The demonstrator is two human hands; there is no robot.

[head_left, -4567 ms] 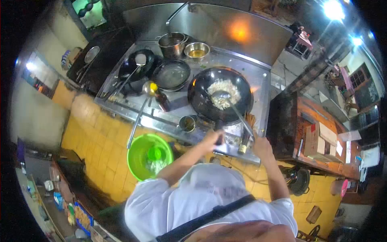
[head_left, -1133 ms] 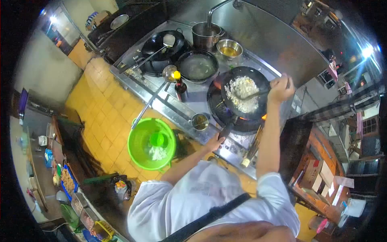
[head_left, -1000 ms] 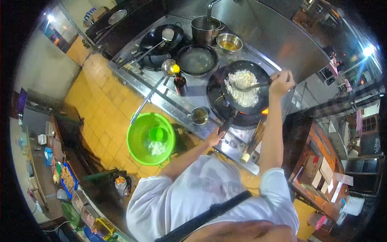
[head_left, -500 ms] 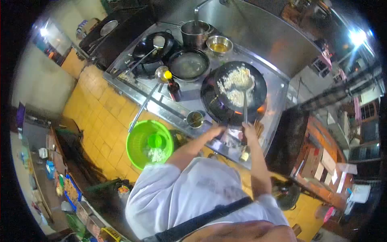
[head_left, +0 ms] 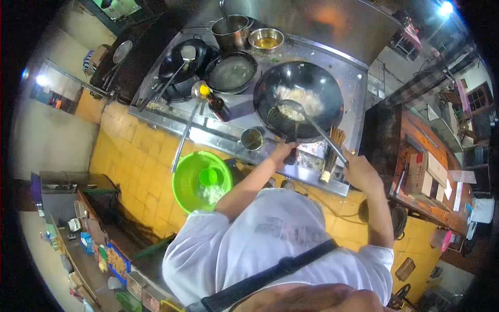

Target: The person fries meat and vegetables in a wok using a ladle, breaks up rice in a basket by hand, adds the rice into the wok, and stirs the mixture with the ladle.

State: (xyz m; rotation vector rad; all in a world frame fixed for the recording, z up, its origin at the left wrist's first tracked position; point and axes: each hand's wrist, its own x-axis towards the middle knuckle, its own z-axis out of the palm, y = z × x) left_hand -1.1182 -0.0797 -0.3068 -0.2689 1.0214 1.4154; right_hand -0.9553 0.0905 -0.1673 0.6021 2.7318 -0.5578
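Observation:
My left hand (head_left: 283,155) is closed round the handle of a large black wok (head_left: 267,88), near the stove's front edge. Pale, rice-like food (head_left: 306,100), slightly blurred, lies in the wok. A long metal ladle (head_left: 321,132) reaches into it, its bowl at the near-left side of the food. My right hand (head_left: 363,171) grips the far end of that ladle's handle, out beyond the stove's front right corner. Beside the wok's near-right rim lies a bundle of thin sticks (head_left: 337,140), probably a wok brush. A metal cup (head_left: 252,139) stands left of my left hand.
Left on the stove are a dark bottle with a yellow cap (head_left: 217,108), a second ladle (head_left: 186,136), a black pan (head_left: 232,73) and a wok with a spatula (head_left: 188,54). Behind stand a pot (head_left: 231,34) and a steel bowl (head_left: 266,40). A green basket (head_left: 188,182) is below.
My right hand has moved right and back, swinging the ladle's handle diagonally. The wok has tipped back from its earlier tilt, and the flame beside it no longer shows. The view has shifted slightly.

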